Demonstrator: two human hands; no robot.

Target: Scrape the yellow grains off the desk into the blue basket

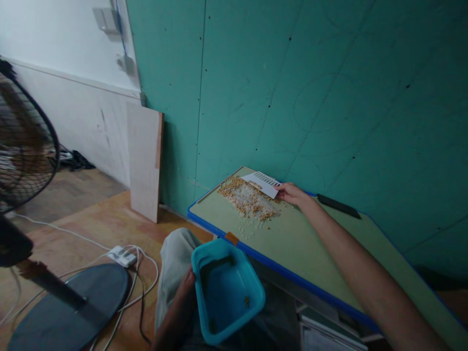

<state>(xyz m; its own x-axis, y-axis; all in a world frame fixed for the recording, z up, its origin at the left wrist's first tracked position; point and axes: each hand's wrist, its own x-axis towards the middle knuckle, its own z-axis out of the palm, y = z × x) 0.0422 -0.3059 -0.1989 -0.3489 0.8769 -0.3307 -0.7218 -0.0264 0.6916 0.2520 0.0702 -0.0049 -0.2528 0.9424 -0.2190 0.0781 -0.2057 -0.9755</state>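
Observation:
My right hand [292, 194] reaches across the green table [303, 253] and is closed on the corner of a white card [263, 183] printed with black bars. The card rests at the far edge of a heap of small yellow and white beans [248, 201] near the table's left corner. My left hand [186, 285] grips the rim of a blue plastic tub [226, 290] held below the table's front edge, over my lap. A few beans lie in the bottom of the tub.
A teal wall panel [310, 87] backs the table. A dark flat object [338, 205] lies on the table by the wall. A standing fan [25, 156] with a round base [69, 307], a power strip [122, 255] with cables and a leaning board [144, 165] occupy the floor to the left.

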